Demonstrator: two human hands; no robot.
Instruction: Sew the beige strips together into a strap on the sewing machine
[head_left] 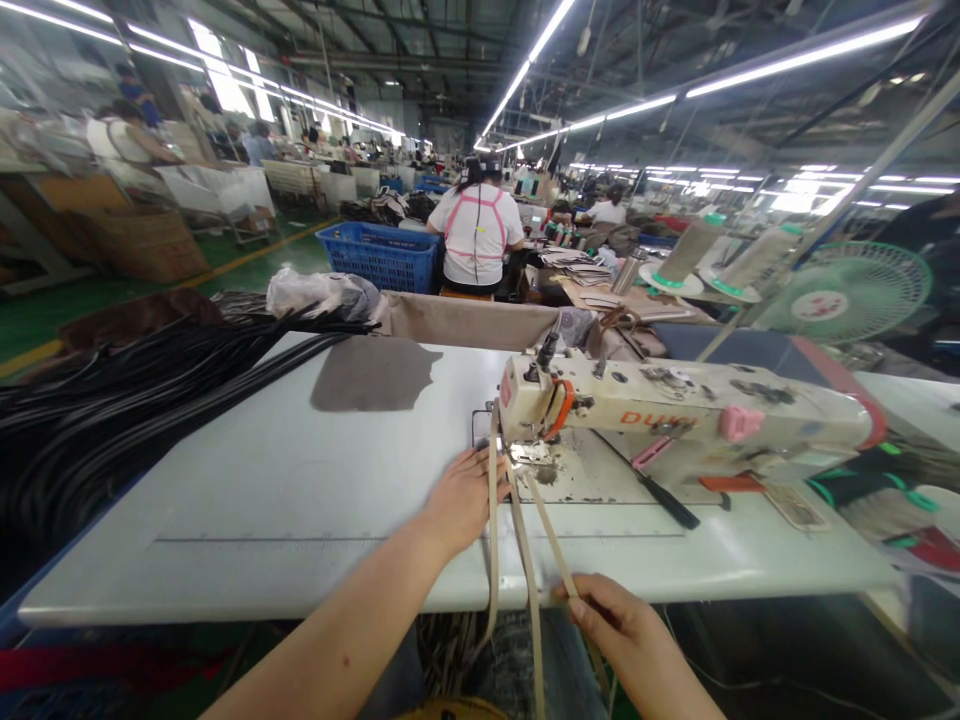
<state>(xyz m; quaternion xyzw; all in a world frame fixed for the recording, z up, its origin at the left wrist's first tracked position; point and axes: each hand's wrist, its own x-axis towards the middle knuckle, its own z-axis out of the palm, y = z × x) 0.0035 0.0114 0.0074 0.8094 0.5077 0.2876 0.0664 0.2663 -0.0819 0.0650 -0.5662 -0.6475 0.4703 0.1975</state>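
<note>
A white sewing machine with orange lettering stands on the pale table. Several narrow beige strips run from its needle area toward me and over the front edge. My right hand pinches the rightmost strip between thumb and fingers, just off the edge. Flat on the tabletop, left of the presser foot, lies my left hand, fingers stretched out. Its fingertips are close to the needle, partly behind the left strip. A middle strip hangs between my hands.
A grey-brown material piece lies on the table. Long black strips are heaped at left. A black-handled tool rests beneath the machine arm. Thread cones and a green fan stand right. Ahead, a person sits beside a blue basket.
</note>
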